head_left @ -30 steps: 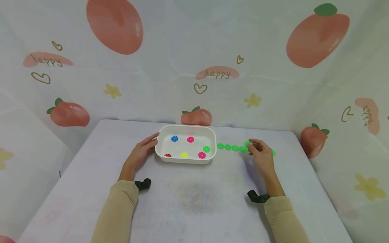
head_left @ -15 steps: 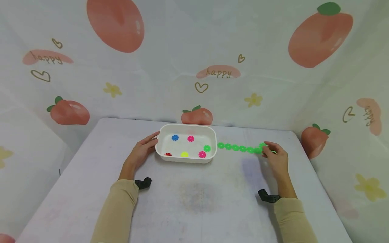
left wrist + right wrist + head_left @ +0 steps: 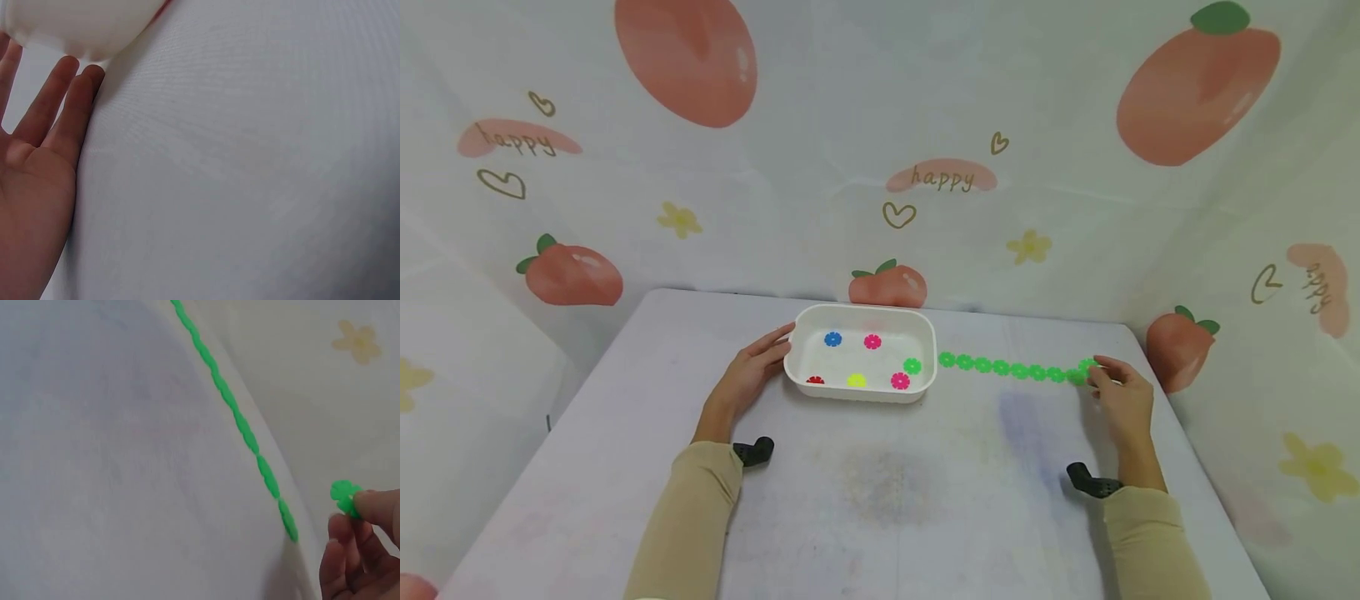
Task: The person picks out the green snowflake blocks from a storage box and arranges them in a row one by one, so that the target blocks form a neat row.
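My right hand (image 3: 1126, 404) pinches a green flower-shaped plastic disc (image 3: 340, 489) between thumb and fingers, held above the right end of a row of like green discs (image 3: 1001, 367). These discs lie flat on the table, one after another, from the basin's right side toward the right. Against the left side of the white plastic basin (image 3: 865, 395) rests my left hand (image 3: 748, 375), its fingers extended along the outer wall (image 3: 81, 37). Inside the basin lie a blue disc (image 3: 832, 339), a green disc (image 3: 912, 366), a yellow disc (image 3: 856, 381), a red disc (image 3: 815, 381) and two pink discs (image 3: 872, 342).
A white-covered table (image 3: 880, 500) carries everything. Behind it and at both sides hangs a pale cloth (image 3: 820, 208) printed with peaches, hearts and flowers. The table's right edge runs close beside my right hand.
My right hand has moved right along the row, still pinching a green disc, and more of the row now shows to its left. The left hand and basin have stayed put.
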Available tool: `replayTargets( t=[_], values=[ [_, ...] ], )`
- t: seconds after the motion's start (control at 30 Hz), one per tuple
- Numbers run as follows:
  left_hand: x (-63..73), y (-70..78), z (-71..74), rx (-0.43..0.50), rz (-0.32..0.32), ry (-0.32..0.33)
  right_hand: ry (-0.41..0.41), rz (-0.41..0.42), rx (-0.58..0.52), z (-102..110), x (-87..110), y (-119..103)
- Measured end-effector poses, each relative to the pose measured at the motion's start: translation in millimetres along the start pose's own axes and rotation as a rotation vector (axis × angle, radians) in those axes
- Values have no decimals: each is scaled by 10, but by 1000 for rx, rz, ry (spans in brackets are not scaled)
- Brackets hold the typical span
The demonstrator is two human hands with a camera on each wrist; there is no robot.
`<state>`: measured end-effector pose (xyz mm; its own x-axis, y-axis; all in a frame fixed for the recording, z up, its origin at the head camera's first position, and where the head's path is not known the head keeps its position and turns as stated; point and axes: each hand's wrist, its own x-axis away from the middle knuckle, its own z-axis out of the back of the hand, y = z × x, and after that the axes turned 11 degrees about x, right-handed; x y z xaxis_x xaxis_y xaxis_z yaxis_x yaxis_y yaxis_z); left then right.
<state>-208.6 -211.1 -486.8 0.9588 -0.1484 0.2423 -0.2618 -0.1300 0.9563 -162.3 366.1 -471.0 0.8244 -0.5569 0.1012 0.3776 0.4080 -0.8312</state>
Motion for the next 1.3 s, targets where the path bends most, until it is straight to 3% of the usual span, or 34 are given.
replayTargets(
  t=[0.13, 0.67, 0.83, 1.07, 1.3],
  values=[
    [-4, 5, -5, -8, -3, -3, 24, -36, 136, 55, -50, 63],
    [-1, -13, 1, 0, -11, -11, 40, -59, 364, 16, -171, 145],
    [1, -5, 1, 17, -25, -12, 41, -7, 410, 2, -181, 147],
    [14, 1, 0, 15, -18, -9, 58, 156, 539, 13, -180, 121],
    [20, 24, -4, -8, -18, -20, -22, 179, 647, 9, -141, 41]
  ],
)
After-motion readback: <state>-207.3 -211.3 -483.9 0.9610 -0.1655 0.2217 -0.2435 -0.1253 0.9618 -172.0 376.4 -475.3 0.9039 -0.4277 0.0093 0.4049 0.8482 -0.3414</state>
